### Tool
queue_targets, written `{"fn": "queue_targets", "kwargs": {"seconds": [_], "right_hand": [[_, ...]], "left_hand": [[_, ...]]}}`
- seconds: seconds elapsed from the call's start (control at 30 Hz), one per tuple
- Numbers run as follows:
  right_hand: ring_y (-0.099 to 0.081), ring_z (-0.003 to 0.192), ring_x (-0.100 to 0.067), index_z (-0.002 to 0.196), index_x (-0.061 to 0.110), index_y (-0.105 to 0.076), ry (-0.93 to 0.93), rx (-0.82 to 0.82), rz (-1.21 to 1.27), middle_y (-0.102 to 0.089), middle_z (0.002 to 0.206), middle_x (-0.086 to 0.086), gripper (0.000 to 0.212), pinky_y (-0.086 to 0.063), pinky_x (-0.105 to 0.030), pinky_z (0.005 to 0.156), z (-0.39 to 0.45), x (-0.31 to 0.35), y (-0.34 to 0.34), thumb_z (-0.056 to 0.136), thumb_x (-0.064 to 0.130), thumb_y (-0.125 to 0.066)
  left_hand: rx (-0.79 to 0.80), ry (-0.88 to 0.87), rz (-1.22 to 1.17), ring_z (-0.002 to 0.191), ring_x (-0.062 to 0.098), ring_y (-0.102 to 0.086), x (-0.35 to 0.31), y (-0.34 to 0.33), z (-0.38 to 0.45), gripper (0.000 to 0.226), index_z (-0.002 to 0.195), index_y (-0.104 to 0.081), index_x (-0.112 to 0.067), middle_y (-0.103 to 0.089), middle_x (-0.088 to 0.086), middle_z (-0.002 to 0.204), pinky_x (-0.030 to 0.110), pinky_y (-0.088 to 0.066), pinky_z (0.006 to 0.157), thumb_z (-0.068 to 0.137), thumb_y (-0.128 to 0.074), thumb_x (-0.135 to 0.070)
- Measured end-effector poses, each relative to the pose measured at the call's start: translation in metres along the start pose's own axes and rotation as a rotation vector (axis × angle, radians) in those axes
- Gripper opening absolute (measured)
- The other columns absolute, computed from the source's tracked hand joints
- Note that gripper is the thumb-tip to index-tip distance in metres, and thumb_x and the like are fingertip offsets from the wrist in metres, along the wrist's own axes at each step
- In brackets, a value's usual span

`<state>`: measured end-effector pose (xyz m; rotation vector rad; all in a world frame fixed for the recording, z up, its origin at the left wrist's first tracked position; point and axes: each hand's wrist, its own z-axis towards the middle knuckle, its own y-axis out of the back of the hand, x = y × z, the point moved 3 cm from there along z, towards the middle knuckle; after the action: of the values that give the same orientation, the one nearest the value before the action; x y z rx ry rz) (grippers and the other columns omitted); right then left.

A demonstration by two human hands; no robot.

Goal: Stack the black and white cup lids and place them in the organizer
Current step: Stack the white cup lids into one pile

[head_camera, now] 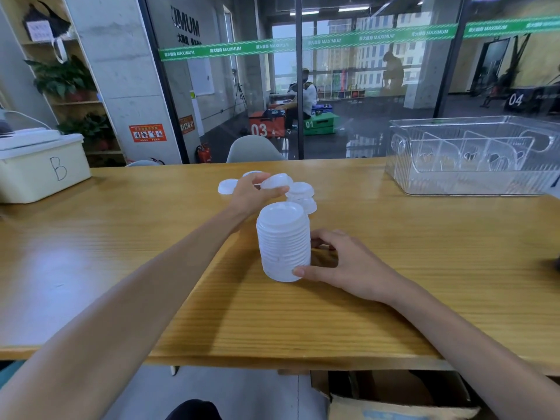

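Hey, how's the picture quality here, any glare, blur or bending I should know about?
Head view: wide-angle bending curves the wooden table edge and the glass wall's frames; soft glare sheens the tabletop at left; the clear plastic organizer shows reflections; the white lid pinched by the left hand looks slightly soft; the tall stack of white lids is sharp.

We have a single head-worn wide-angle view, looking forward and down from the near edge of the counter (394, 268), close above it, across its wooden top toward the glass wall (348, 101) just behind it.
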<state>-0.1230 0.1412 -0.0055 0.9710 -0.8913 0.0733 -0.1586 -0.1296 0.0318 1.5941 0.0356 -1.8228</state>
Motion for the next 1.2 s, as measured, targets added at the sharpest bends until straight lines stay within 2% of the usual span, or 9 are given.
{"fn": "queue_targets", "kwargs": {"seconds": [0.1,0.17,0.23,0.33,0.5,0.77,0.97,1.03,1.2], "right_hand": [[-0.049,0.123,0.016,0.130,0.050,-0.058,-0.007,0.003,0.001,-0.063,0.130,0.018,0.057,-0.038,-0.008,0.099,-0.001,0.001,0.000,0.081,0.058,-0.087],[-0.048,0.119,0.023,0.130,0.045,-0.060,0.004,0.010,0.003,-0.063,0.127,0.023,0.054,-0.037,-0.001,0.094,-0.002,0.004,0.001,0.084,0.052,-0.087],[-0.050,0.115,0.027,0.132,0.036,-0.063,0.016,0.011,0.026,-0.063,0.123,0.028,0.052,-0.036,0.003,0.091,-0.003,0.006,0.002,0.087,0.043,-0.087],[-0.056,0.116,0.020,0.136,0.026,-0.066,0.024,0.004,0.046,-0.067,0.122,0.030,0.055,-0.038,0.001,0.092,-0.003,0.006,0.003,0.087,0.038,-0.088],[-0.052,0.118,0.021,0.136,0.034,-0.063,0.008,0.005,0.007,-0.064,0.129,0.022,0.061,-0.039,-0.002,0.097,-0.002,0.003,0.001,0.083,0.051,-0.087],[-0.054,0.127,0.007,0.136,0.041,-0.063,0.007,0.006,-0.014,-0.065,0.132,0.018,0.072,-0.046,-0.026,0.111,0.000,-0.002,-0.001,0.074,0.074,-0.080],[-0.053,0.129,0.006,0.136,0.044,-0.061,0.011,0.002,-0.010,-0.065,0.132,0.018,0.075,-0.045,-0.029,0.113,0.000,-0.005,-0.001,0.072,0.079,-0.077],[-0.054,0.129,0.006,0.136,0.045,-0.061,0.008,0.004,-0.005,-0.065,0.131,0.018,0.074,-0.046,-0.030,0.113,0.001,-0.006,-0.001,0.072,0.079,-0.078],[-0.054,0.126,0.008,0.132,0.043,-0.063,-0.003,0.010,0.003,-0.064,0.132,0.016,0.069,-0.044,-0.023,0.109,0.001,-0.006,-0.002,0.074,0.075,-0.082]], "left_hand": [[-0.040,-0.033,-0.049,0.127,0.012,-0.061,0.000,0.016,-0.020,0.073,0.148,-0.065,-0.025,-0.065,-0.009,0.142,0.033,-0.053,0.109,0.086,-0.087,-0.056],[-0.057,-0.068,-0.086,0.120,0.001,-0.061,-0.005,0.027,-0.038,0.070,0.150,-0.064,-0.024,-0.064,-0.011,0.140,0.016,-0.049,0.095,0.089,-0.085,-0.053],[-0.077,-0.098,-0.135,0.115,-0.008,-0.060,-0.013,0.038,-0.057,0.068,0.150,-0.063,-0.024,-0.065,-0.016,0.138,0.009,-0.044,0.086,0.091,-0.084,-0.050],[-0.064,-0.148,-0.225,0.121,-0.002,-0.069,-0.028,0.050,-0.084,0.055,0.144,-0.069,-0.025,-0.075,-0.016,0.133,0.013,-0.048,0.093,0.095,-0.082,-0.045],[0.036,-0.251,-0.273,0.124,0.002,-0.070,-0.050,0.051,-0.126,0.045,0.139,-0.071,-0.023,-0.077,-0.013,0.133,0.012,-0.053,0.096,0.096,-0.081,-0.032],[0.200,-0.244,-0.156,0.130,0.005,-0.066,-0.040,0.030,-0.148,0.062,0.140,-0.069,-0.030,-0.072,-0.013,0.137,0.033,-0.055,0.111,0.085,-0.092,-0.043],[0.205,-0.239,-0.147,0.132,0.007,-0.065,-0.038,0.027,-0.147,0.062,0.140,-0.067,-0.032,-0.072,-0.014,0.138,0.039,-0.054,0.114,0.083,-0.089,-0.044],[0.215,-0.239,-0.156,0.133,0.008,-0.065,-0.036,0.026,-0.149,0.062,0.141,-0.067,-0.034,-0.072,-0.014,0.138,0.038,-0.053,0.114,0.084,-0.087,-0.048],[0.203,-0.257,-0.249,0.131,0.006,-0.067,-0.035,0.027,-0.158,0.045,0.144,-0.068,-0.024,-0.075,-0.010,0.136,0.018,-0.052,0.103,0.104,-0.068,-0.044]]}}
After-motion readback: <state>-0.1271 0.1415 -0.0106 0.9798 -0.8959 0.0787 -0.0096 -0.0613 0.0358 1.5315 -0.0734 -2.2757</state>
